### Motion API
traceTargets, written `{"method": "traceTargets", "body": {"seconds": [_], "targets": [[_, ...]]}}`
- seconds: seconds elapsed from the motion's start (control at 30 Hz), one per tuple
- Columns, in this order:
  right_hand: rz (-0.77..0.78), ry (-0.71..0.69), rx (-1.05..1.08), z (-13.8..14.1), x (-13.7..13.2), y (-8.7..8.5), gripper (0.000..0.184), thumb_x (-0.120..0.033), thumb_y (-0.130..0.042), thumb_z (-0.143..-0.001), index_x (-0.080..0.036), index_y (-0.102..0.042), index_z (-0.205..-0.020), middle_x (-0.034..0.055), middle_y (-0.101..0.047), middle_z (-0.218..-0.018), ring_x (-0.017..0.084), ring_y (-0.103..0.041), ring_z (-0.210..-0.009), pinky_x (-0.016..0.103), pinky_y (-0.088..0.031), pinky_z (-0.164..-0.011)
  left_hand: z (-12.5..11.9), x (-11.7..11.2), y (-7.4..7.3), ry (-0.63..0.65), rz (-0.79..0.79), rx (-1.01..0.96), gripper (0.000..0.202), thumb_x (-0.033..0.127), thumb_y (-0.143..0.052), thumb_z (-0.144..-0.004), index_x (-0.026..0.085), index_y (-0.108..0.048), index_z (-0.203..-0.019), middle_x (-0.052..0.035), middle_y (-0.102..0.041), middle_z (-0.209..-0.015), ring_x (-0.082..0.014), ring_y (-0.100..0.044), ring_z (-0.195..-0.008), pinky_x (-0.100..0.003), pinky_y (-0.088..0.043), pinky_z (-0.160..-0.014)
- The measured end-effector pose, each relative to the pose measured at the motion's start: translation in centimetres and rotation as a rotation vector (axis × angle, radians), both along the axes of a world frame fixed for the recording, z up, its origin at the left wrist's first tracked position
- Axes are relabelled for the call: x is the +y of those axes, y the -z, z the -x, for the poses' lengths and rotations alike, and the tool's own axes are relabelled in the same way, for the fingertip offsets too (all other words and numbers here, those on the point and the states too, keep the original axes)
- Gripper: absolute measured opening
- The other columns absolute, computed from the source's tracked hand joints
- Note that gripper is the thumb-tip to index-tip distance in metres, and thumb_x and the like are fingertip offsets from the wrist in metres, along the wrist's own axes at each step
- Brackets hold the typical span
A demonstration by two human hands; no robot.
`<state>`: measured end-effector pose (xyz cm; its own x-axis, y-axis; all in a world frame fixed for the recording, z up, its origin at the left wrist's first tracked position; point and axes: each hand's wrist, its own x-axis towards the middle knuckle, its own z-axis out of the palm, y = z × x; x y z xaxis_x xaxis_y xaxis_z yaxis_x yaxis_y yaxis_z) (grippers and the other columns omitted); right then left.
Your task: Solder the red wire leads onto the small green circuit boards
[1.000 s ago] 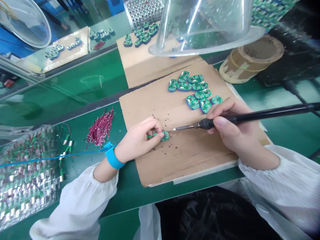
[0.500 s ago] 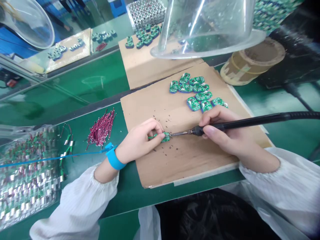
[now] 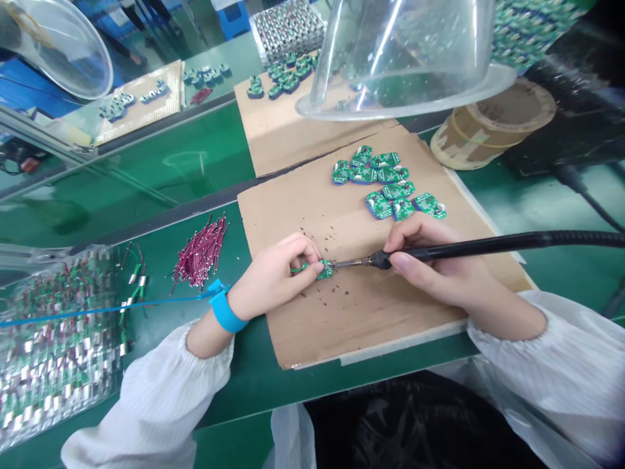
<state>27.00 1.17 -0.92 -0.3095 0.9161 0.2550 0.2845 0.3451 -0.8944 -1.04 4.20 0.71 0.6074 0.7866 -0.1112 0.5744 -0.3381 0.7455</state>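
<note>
Well, in the head view, the left hand (image 3: 271,277) pinches a small green circuit board (image 3: 322,269) with its fingers closed tight. The board sits just over a cardboard sheet (image 3: 371,319) on the green tabletop (image 3: 244,371). The right hand (image 3: 434,267) has its fingers curled around a black soldering iron (image 3: 439,253) — the tip is at the board's edge. Other green boards (image 3: 385,182) lie beyond the hands, and magenta pins (image 3: 199,260) lie left of the cardboard.
</note>
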Motion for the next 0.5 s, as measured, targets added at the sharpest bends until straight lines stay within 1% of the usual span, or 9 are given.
{"method": "traceTargets", "body": {"seconds": [0.07,0.23,0.5], "targets": [[0.014,0.023,0.026,-0.04,-0.04,0.01,0.011,-0.033,-0.065,-0.096,-0.025,-0.059,-0.092,-0.0014,-0.059,-0.073,0.014,-0.053,-0.056,0.029,-0.04,-0.051,0.0,-0.02,-0.01,-0.001,0.0,-0.001,0.005,0.018,-0.061,-0.096,0.019,-0.06,-0.091,-0.0005,-0.064,-0.1,-0.0122,-0.052,-0.078,-0.028,-0.044,-0.074],[0.027,0.14,0.148,0.15,0.05,-0.01,0.016,-0.039,-0.064,-0.097,-0.025,-0.059,-0.091,-0.0004,-0.059,-0.078,0.014,-0.056,-0.06,0.03,-0.043,-0.055,0.07,-0.05,-0.07,0.0,0.004,-0.009,0.005,0.018,-0.061,-0.096,0.019,-0.06,-0.091,0.0002,-0.064,-0.1,-0.0116,-0.053,-0.078,-0.028,-0.043,-0.074],[0.017,0.177,0.109,0.34,0.09,-0.27,0.018,-0.038,-0.064,-0.096,-0.024,-0.059,-0.088,-0.0008,-0.059,-0.075,0.014,-0.055,-0.061,0.03,-0.041,-0.056,0.1,-0.13,-0.02,-0.012,-0.004,0.011,0.005,0.02,-0.062,-0.095,0.019,-0.06,-0.091,0.0002,-0.064,-0.099,-0.0121,-0.052,-0.077,-0.029,-0.043,-0.073]]}}
